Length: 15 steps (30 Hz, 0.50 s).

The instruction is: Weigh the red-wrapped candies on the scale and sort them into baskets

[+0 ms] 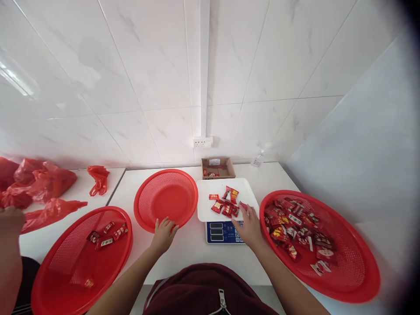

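My left hand (164,236) lies at the near rim of a red mesh basket (140,214), its fingers spread over the edge. Over the right side of a white scale pan (205,188) is my right hand (250,228), thumb and fingers apart. Its fingertips touch a small red wrapped candy (243,204); I see no closed grip on it. Several more red candy packets (230,194) lie together on the pan. Below the pan shows the scale's blue panel (223,232) with dark displays, partly covered by my right hand.
A red basket (357,262) at right holds many candies; another red basket (126,245) at left holds several. Behind the scale are a cardboard box (218,168) and a clear bottle (257,159). Red plastic bags (49,179) and another person's arm (9,249) are far left.
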Available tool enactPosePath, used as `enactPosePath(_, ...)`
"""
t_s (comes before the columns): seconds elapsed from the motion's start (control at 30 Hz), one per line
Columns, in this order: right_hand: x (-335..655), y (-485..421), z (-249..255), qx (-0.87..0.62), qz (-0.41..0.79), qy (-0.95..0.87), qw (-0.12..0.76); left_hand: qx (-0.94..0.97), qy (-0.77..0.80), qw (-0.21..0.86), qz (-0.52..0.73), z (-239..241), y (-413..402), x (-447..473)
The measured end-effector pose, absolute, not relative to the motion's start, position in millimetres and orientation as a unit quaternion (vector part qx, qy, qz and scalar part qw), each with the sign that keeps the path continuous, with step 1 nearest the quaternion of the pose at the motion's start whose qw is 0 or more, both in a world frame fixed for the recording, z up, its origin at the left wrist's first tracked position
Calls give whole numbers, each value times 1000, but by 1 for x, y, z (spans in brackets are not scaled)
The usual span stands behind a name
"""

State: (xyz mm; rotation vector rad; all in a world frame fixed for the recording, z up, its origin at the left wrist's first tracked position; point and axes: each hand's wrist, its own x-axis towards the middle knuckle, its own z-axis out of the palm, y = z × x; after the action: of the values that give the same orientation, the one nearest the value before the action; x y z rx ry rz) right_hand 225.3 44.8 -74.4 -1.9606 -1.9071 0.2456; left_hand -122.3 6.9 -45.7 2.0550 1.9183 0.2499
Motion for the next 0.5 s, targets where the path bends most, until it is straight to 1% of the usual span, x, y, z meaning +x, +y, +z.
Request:
enactPosePath(0.13, 194, 82, -73, -740, 132, -649, 119, 716, 673, 160, 95, -45, -3, -120)
enactPosePath(0.27, 188, 98, -75, -712, 129, -686, 75, 710, 675, 161, 115, -45, -12, -120)
enactPosePath(0.4, 197, 99, -74, -673, 82, -729, 87, 705, 676, 169, 130, -46, -19, -118)
enactPosePath(0.5, 204, 100, -69, -662, 74, -738, 108, 704, 678, 172, 127, -46, -19, -115)
